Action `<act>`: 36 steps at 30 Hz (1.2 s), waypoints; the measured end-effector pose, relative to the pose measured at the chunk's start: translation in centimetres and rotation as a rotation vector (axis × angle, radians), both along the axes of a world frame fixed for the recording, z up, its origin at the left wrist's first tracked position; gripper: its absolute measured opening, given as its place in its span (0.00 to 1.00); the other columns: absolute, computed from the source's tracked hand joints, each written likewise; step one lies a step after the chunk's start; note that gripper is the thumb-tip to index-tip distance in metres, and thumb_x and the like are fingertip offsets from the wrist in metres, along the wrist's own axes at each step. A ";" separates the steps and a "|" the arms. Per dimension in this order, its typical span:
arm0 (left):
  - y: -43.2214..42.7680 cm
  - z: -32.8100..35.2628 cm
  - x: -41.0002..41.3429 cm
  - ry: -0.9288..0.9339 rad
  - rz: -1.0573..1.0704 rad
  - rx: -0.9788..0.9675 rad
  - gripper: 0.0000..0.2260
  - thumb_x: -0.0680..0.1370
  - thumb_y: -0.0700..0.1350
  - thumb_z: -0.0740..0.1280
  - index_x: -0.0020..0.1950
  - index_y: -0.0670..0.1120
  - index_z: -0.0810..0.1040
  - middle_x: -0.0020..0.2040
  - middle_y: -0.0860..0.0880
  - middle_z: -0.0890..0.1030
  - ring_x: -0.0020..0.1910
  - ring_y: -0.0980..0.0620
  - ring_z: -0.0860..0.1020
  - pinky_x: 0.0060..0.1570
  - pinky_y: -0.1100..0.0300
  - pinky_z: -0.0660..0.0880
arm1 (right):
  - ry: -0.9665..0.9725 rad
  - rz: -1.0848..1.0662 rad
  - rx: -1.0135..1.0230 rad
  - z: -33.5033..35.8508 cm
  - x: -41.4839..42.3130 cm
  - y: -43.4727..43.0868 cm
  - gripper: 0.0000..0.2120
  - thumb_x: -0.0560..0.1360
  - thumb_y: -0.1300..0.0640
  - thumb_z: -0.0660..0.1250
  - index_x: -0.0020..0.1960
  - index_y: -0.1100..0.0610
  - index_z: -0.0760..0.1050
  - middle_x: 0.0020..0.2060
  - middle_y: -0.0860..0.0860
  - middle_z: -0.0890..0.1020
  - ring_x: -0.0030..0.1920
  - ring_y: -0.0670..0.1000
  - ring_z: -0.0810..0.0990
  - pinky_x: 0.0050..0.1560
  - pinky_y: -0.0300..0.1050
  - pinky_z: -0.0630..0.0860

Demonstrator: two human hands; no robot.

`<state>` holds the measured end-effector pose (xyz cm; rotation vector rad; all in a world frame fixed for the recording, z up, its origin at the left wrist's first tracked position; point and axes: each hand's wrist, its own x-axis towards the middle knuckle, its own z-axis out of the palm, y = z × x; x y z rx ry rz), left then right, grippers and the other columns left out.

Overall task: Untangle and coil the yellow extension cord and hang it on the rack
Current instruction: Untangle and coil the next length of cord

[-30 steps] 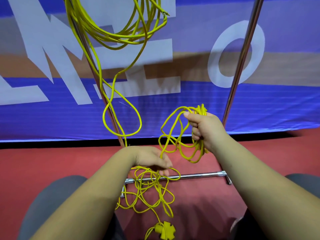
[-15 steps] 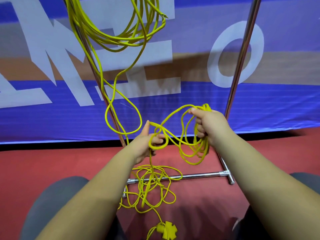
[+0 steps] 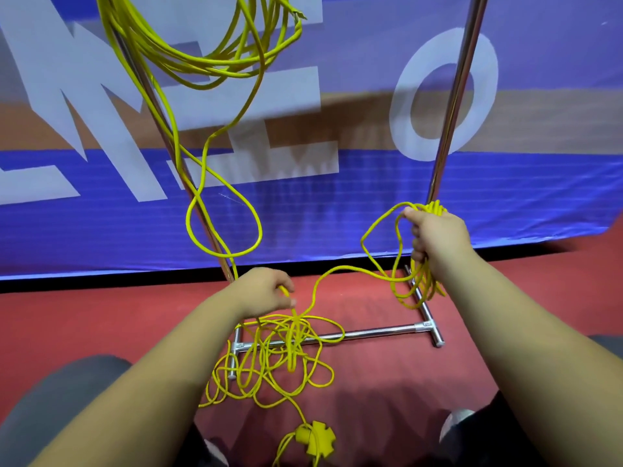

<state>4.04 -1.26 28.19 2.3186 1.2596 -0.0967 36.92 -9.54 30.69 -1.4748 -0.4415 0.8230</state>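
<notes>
Holding a bunch of loops of the yellow extension cord point(image 3: 435, 208), the right hand point(image 3: 438, 237) is at 3 o'clock. Its grip is clamped tight round them. The loops hang below the fist, right in front of the right pole of the rack point(image 3: 455, 96).

The left hand point(image 3: 264, 293) is near the middle, a bit toward 6 o'clock. Its grip pinches one strand with the finger and thumb. That strand drops into a messy pile of cord on the red floor point(image 3: 101, 315). The pile lies across the rack's low bar.

A yellow cross-shaped plug block point(image 3: 317, 439) lies at 6 o'clock, joined to the pile. More cord hangs in loops at 11 o'clock by the left pole, and one big loop droops beside it.

Behind the rack is a blue banner point(image 3: 337, 214) with big pale letters.
</notes>
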 end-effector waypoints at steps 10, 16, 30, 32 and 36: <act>-0.8 -1.7 -0.9 0.569 0.370 -0.405 0.15 0.84 0.39 0.55 0.58 0.36 0.80 0.55 0.42 0.87 0.30 0.49 0.82 0.32 0.60 0.78 | 0.105 -0.051 0.091 1.0 -0.8 -0.6 0.06 0.78 0.54 0.74 0.53 0.54 0.81 0.28 0.49 0.66 0.22 0.49 0.60 0.24 0.39 0.60; -0.7 -0.3 -0.8 -0.369 0.421 -0.760 0.11 0.85 0.43 0.62 0.61 0.42 0.83 0.56 0.48 0.87 0.53 0.48 0.86 0.46 0.57 0.80 | 0.098 0.063 0.064 0.5 -1.4 -0.5 0.07 0.79 0.53 0.73 0.54 0.54 0.81 0.30 0.51 0.64 0.24 0.50 0.57 0.25 0.40 0.57; -4.2 -1.8 2.2 0.184 0.247 -0.545 0.18 0.79 0.49 0.70 0.63 0.43 0.70 0.43 0.45 0.88 0.30 0.48 0.78 0.33 0.59 0.74 | 0.106 0.196 0.051 0.5 -4.0 -0.3 0.10 0.80 0.51 0.73 0.56 0.58 0.83 0.29 0.49 0.67 0.23 0.49 0.59 0.26 0.39 0.57; -4.7 -2.1 2.7 0.187 0.345 -0.590 0.17 0.80 0.56 0.70 0.53 0.42 0.74 0.41 0.44 0.87 0.29 0.48 0.79 0.31 0.58 0.77 | 0.160 0.214 0.086 0.7 -4.1 -0.2 0.10 0.81 0.50 0.71 0.55 0.56 0.84 0.29 0.48 0.67 0.23 0.48 0.58 0.25 0.40 0.57; -4.5 -3.4 2.4 0.208 0.536 -0.666 0.20 0.82 0.59 0.68 0.53 0.41 0.72 0.32 0.45 0.82 0.29 0.49 0.82 0.31 0.54 0.81 | 0.301 0.237 0.157 1.5 -3.9 -0.2 0.08 0.84 0.50 0.66 0.54 0.54 0.81 0.29 0.46 0.65 0.22 0.45 0.57 0.22 0.39 0.55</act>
